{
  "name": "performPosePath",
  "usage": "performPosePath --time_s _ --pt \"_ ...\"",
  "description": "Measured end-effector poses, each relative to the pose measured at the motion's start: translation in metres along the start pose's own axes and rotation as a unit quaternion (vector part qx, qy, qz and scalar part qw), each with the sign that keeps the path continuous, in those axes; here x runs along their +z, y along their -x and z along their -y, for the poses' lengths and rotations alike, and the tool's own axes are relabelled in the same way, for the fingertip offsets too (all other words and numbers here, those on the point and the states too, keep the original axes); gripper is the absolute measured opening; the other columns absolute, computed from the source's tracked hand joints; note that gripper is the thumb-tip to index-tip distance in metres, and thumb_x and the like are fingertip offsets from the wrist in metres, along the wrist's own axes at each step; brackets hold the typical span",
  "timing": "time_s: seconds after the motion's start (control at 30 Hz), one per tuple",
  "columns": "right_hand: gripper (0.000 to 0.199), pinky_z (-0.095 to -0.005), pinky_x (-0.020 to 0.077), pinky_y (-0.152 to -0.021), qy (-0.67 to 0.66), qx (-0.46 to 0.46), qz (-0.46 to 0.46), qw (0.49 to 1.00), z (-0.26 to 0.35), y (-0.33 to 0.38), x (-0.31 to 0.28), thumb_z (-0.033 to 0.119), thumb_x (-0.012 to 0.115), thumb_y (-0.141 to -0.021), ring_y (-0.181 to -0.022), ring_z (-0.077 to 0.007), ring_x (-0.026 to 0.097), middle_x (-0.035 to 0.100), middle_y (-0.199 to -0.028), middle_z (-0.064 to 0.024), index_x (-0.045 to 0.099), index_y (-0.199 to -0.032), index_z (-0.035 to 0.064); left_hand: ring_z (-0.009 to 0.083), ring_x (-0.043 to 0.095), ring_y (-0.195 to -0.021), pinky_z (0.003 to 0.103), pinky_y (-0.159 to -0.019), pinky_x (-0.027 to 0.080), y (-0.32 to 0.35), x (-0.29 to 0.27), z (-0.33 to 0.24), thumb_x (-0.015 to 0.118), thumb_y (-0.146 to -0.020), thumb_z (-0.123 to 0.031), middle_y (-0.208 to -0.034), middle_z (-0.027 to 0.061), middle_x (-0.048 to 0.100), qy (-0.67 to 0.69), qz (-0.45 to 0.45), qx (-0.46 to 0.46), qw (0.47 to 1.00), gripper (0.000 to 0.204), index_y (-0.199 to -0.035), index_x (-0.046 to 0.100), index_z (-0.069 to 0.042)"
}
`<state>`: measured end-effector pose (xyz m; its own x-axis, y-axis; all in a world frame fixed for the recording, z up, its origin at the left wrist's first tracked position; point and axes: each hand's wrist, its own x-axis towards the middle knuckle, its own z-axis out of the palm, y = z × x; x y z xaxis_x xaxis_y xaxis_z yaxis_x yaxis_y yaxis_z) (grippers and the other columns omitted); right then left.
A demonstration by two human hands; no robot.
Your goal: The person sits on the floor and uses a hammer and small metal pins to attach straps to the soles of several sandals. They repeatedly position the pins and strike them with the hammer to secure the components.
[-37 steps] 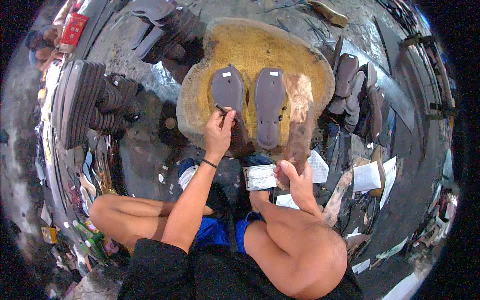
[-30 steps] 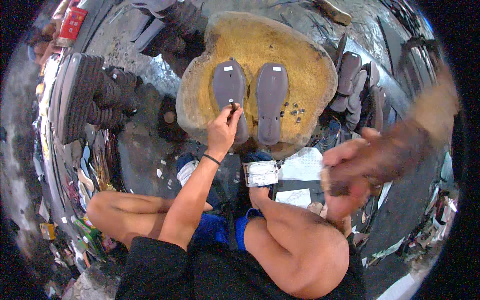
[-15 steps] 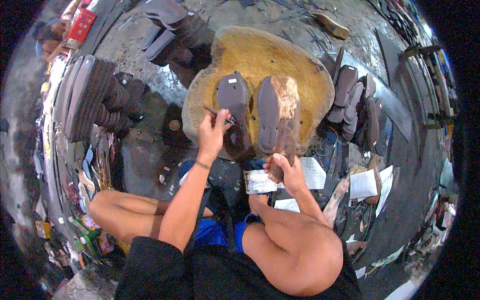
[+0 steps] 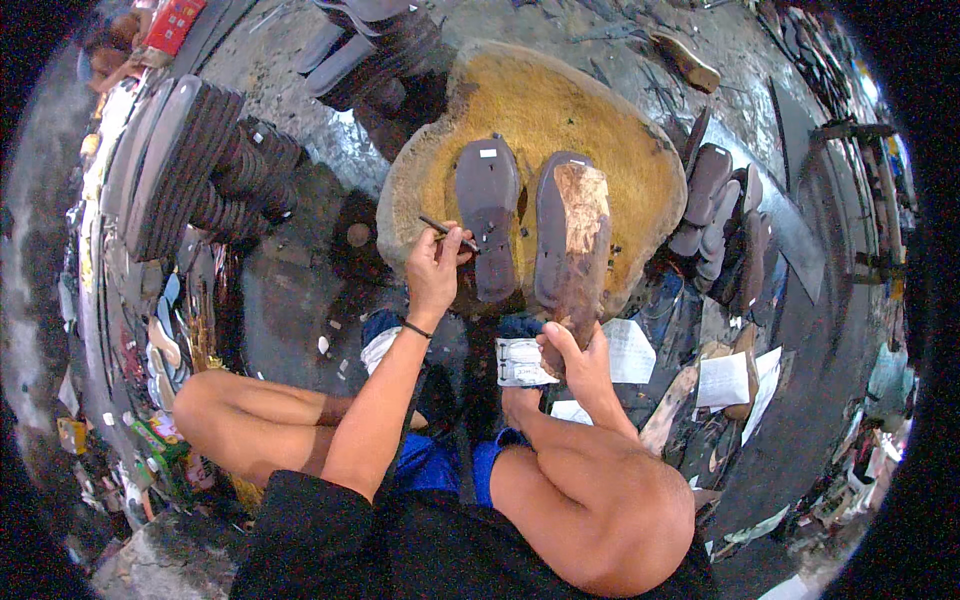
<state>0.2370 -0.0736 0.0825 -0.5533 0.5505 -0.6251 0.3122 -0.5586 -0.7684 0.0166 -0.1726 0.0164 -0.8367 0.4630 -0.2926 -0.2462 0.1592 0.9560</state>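
Two dark brown shoe soles lie side by side on a wide wooden block in front of me. The left sole has a white label at its far end and small dark holes. My left hand pinches a thin dark rod-shaped tool, its right end over that sole's left edge. I cannot tell whether it touches. My right hand is wrapped round the near end of a wooden club, its broad head worn pale. This club is over the right sole and hides much of it.
Stacks of soles stand at the left, with another stack beyond the block. More soles lie to its right. Paper sheets are scattered at the right, and a shoe-shaped piece lies at the far right.
The whole view has shifted slightly. Against the block, the club and my left hand with the rod-shaped tool have come a little nearer to me. Both hands keep their holds.
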Motion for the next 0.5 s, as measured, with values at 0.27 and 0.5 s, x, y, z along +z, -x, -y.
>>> performPosePath --time_s 0.27,0.5 --pt "0.038 -0.0311 0.0532 -0.070 0.107 -0.073 0.012 0.991 0.095 0.034 -0.001 0.022 0.071 -0.085 -0.078 -0.0180 0.066 0.067 -0.091 -0.0077 0.056 -0.113 0.0010 0.0162 0.070 -0.073 0.029 -0.067 0.055 0.008 0.010 -0.003 0.064 -0.096 -0.023 -0.084 0.0077 0.072 -0.247 -0.011 0.120 0.962 0.020 -0.104 0.068 -0.004" --pt "0.046 -0.0297 0.0466 -0.063 -0.221 -0.602 0.033 0.767 0.133 0.012 0.042 0.032 0.073 -0.083 -0.076 -0.0155 0.059 0.063 -0.087 -0.0048 0.056 -0.114 0.0016 0.0295 0.070 -0.071 0.037 -0.061 0.053 0.008 0.002 0.007 0.069 -0.091 -0.018 -0.087 0.0152 0.071 -0.293 -0.002 0.223 0.930 0.017 -0.100 0.069 -0.004"
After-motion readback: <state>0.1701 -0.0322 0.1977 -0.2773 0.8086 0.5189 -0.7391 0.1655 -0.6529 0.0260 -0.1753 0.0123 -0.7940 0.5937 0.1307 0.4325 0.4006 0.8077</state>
